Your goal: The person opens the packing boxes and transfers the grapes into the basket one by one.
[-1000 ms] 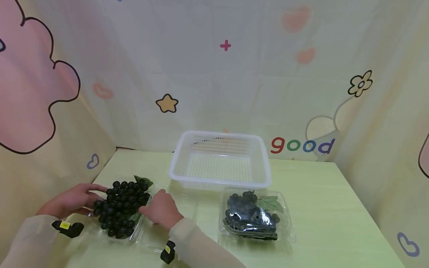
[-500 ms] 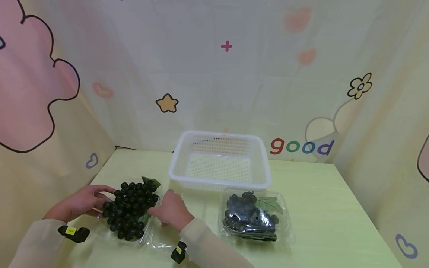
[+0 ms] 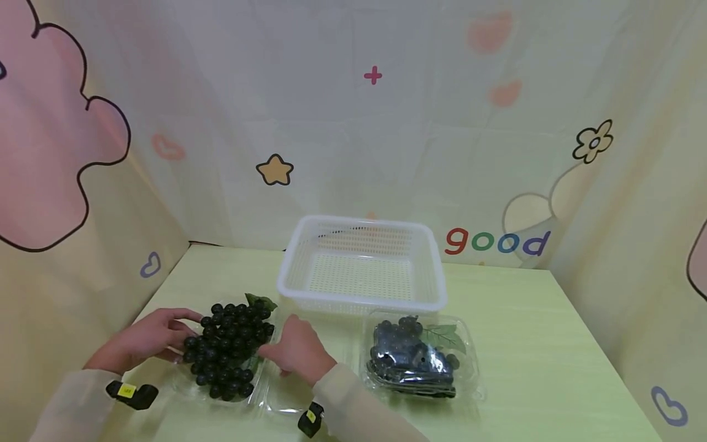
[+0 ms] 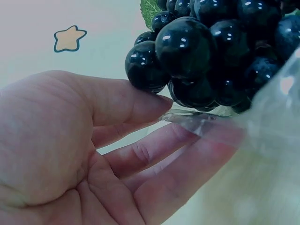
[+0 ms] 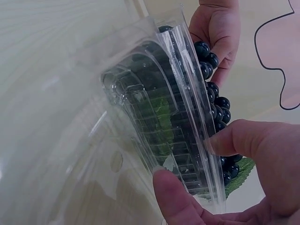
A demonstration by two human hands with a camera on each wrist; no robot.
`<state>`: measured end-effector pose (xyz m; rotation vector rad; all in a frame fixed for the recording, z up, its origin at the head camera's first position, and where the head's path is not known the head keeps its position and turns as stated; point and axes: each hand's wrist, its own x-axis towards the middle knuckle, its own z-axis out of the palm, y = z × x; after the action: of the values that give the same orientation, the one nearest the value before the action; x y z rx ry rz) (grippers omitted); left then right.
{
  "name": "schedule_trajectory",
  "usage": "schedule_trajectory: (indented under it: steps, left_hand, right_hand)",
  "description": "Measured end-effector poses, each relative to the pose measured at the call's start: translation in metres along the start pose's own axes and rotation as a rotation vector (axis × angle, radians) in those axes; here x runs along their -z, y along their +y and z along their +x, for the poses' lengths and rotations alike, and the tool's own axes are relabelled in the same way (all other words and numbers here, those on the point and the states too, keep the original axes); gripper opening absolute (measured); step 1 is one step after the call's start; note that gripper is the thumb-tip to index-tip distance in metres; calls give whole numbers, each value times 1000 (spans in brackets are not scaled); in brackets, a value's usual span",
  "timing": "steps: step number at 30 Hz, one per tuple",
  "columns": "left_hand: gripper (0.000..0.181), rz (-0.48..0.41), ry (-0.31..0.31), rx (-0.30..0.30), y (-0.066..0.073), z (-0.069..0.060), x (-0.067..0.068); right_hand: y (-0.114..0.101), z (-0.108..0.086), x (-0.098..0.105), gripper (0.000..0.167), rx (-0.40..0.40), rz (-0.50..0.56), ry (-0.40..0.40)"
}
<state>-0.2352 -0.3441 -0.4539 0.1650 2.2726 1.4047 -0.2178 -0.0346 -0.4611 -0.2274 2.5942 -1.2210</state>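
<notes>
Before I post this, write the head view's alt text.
A person's left hand and right hand hold an open clear clamshell of black grapes. Right of it on the pale table sits a closed grape clamshell; farther back, a white plastic basket.

The lowercase word "good" (image 3: 499, 241) runs in four colors low on the right side of a printed fabric backdrop (image 3: 331, 116), above the back edge of the counter (image 3: 525, 344): a red "g", a green "o", a blue "o" and a purple-blue "d". Higher up, near the middle of the same cloth, stands a single pinkish-red plus sign (image 3: 372, 75). Two small yellow labels (image 3: 126, 390) show in the head view, one on a black device (image 3: 145, 397) at the person's left sleeve (image 3: 74, 402), the other on a similar device at the right sleeve (image 3: 364, 408); their print is too small to read.
</notes>
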Motion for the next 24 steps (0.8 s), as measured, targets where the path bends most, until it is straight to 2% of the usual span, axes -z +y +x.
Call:
schedule_trajectory:
  steps: [5, 11, 18, 22, 24]
  left_hand:
    - [52, 18, 12, 11, 2, 1, -6]
    - [53, 19, 16, 6, 3, 2, -9]
    - [55, 4, 5, 14, 3, 4, -10]
    - [59, -6, -4, 12, 4, 4, -10]
    - [61, -10, -6, 14, 4, 5, -10]
  right_hand:
    - [6, 0, 2, 46, 4, 1, 3]
    - [10, 1, 2, 30, 21, -15, 15]
    - [11, 0, 5, 34, 39, -18, 16]
    - [10, -1, 7, 45, 44, -26, 11]
    - [10, -1, 9, 35, 55, -52, 25]
